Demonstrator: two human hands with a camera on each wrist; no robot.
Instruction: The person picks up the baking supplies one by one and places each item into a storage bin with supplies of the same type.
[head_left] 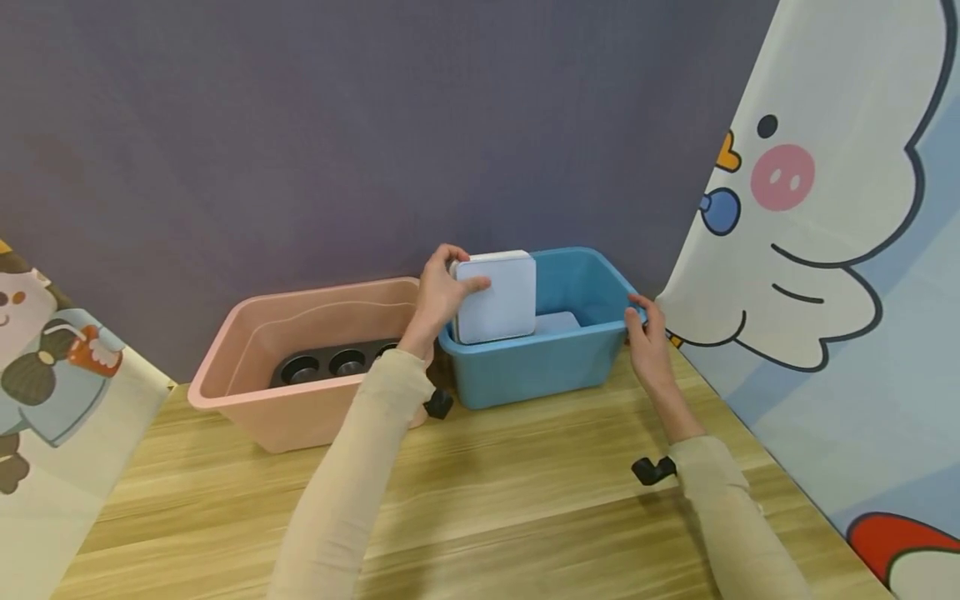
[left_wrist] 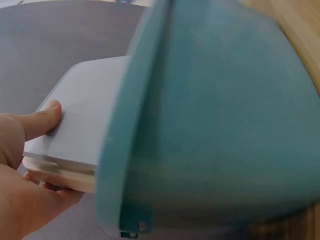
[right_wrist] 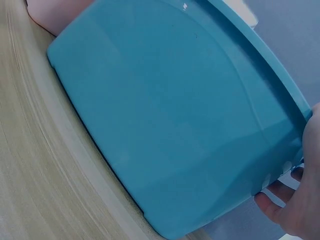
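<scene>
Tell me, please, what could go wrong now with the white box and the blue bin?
1. The left hand grips the white box only at one corner, upright at the blue bin's left end; it might slip and fall.
2. The right hand holds just the bin's rim, so the bin may slide on the wooden table.

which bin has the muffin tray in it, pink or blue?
The pink bin, on the left. The dark muffin tray lies on its floor. The blue bin beside it holds white square items instead, one gripped by the left hand.
</scene>
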